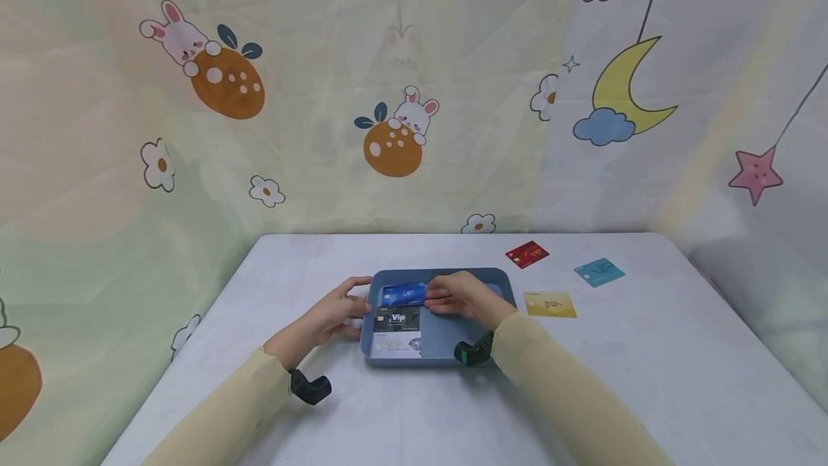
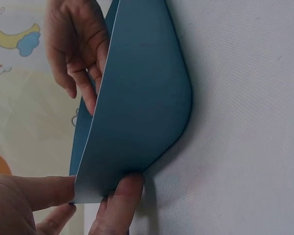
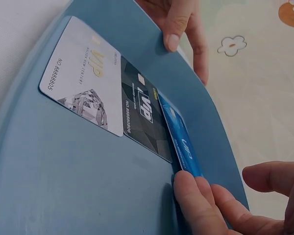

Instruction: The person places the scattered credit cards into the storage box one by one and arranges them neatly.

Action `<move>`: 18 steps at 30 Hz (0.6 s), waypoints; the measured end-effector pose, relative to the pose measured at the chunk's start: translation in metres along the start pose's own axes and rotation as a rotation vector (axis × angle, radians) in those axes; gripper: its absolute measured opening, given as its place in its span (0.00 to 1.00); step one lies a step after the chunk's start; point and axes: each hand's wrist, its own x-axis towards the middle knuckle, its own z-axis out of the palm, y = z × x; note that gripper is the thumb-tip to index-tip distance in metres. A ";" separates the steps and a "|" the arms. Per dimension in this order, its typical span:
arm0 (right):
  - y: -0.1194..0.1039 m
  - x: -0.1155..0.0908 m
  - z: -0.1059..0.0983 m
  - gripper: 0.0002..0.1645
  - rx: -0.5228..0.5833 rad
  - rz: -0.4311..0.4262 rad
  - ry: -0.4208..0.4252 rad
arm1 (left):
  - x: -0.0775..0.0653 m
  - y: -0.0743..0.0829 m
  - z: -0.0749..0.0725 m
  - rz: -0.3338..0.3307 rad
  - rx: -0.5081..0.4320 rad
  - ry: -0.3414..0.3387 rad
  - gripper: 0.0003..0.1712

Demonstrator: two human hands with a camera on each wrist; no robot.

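Left of centre the left hand [image 1: 336, 310] pinches the tray [image 1: 446, 346], while mid-frame inside it lies the blue card [image 1: 402, 295], likely light, stiff, slippery, best held by its edges, touched by the right hand's [image 1: 467, 297] loose, unclenched fingers.

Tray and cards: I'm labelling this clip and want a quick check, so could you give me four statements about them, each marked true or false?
1. In the tray, the black card lies between the blue card and the white card. True.
2. The yellow card lies inside the tray. False: the yellow card lies on the table.
3. The right hand is nearer the blue card than the white card. True.
4. The left hand touches the red card. False: the left hand touches the tray.
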 end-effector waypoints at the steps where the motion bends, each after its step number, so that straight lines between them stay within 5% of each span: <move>1: 0.000 0.000 0.000 0.23 0.001 0.000 -0.002 | 0.000 0.000 0.000 -0.001 0.000 0.001 0.41; 18: -0.007 -0.006 -0.012 0.21 -0.058 -0.020 0.021 | -0.006 0.004 0.001 -0.007 0.021 0.004 0.41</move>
